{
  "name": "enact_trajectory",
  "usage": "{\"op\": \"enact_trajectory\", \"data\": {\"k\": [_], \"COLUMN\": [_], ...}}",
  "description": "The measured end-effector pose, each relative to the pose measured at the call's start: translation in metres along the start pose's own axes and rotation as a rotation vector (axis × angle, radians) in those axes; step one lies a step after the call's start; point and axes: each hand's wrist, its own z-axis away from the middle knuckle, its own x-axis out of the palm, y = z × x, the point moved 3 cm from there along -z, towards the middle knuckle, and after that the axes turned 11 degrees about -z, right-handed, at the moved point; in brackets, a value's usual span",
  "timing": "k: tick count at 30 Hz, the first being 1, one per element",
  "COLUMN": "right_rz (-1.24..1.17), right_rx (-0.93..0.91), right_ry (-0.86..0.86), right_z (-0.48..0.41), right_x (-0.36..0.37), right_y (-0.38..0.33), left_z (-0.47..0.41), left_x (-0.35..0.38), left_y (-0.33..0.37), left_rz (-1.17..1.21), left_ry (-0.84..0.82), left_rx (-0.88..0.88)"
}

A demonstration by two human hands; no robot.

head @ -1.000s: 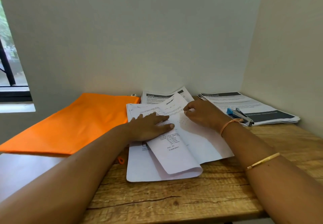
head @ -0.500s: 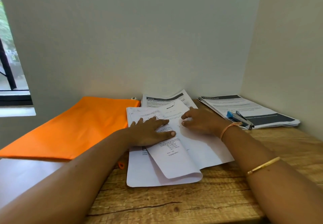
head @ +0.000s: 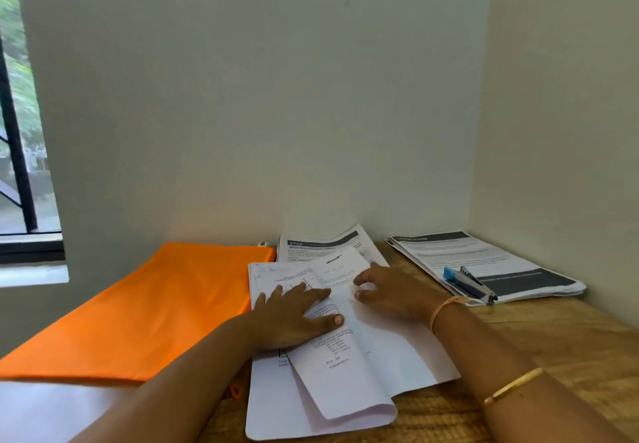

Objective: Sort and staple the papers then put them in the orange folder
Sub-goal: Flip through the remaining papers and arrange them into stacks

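Observation:
A loose pile of white printed papers [head: 349, 384] lies in the middle of the wooden desk, with one sheet folded back over itself. My left hand [head: 294, 318] lies flat on the pile's left side, fingers straight and pressing down. My right hand [head: 390, 290] rests on the folded sheet to the right, fingers slightly bent, fingertips on the paper. The orange folder [head: 148, 307] lies flat at the left, its edge under the pile. A blue and silver stapler [head: 470, 283] sits on a second stack of printed papers [head: 511, 269] at the right.
Another printed sheet [head: 321, 243] with a dark header band sticks out behind the pile, against the back wall. Walls close the desk [head: 570, 345] at the back and right. A window [head: 20, 166] is at the far left.
The view has tilted up a little, so everything sits lower in the frame. My right hand has slid slightly toward me along the folded sheet. My left hand stays pressed on the pile.

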Motion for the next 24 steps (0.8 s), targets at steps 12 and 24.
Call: {"op": "enact_trajectory", "data": {"k": [12, 24], "right_rz": [-0.045, -0.454], "right_rx": [-0.040, 0.002], "right_ry": [0.016, 0.010], "right_z": [0.004, -0.003], "right_x": [-0.004, -0.005], "right_y": [-0.004, 0.002], "left_z": [-0.004, 0.003], "left_x": [0.003, -0.001], "left_y": [-0.003, 0.002], "left_rz": [0.001, 0.044], "left_ry": [-0.015, -0.016], "left_rx": [0.003, 0.038]}}
